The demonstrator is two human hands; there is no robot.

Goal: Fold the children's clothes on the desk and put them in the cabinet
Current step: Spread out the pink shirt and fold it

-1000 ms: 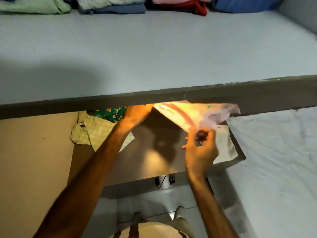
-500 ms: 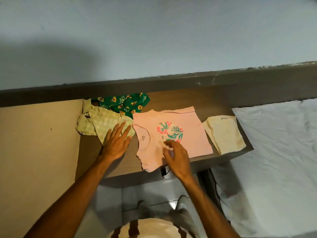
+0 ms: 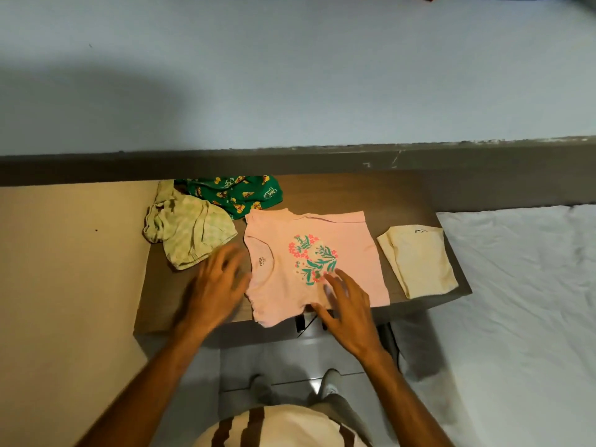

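Pink shirt [image 3: 325,262] lies flat, print up, on the brown desk [image 3: 400,201], its lower sleeve hanging off the near edge; half a second ago it lay the same way. Right hand [image 3: 346,306] spread wide, fingertips on the shirt's floral print, as before. Left hand [image 3: 216,285], blurred, fingers splayed, has slid off the checked yellow-green garment [image 3: 187,230] toward the shirt's collar. Green patterned garment [image 3: 238,195] behind. Folded cream piece [image 3: 419,259] at the desk's right end.
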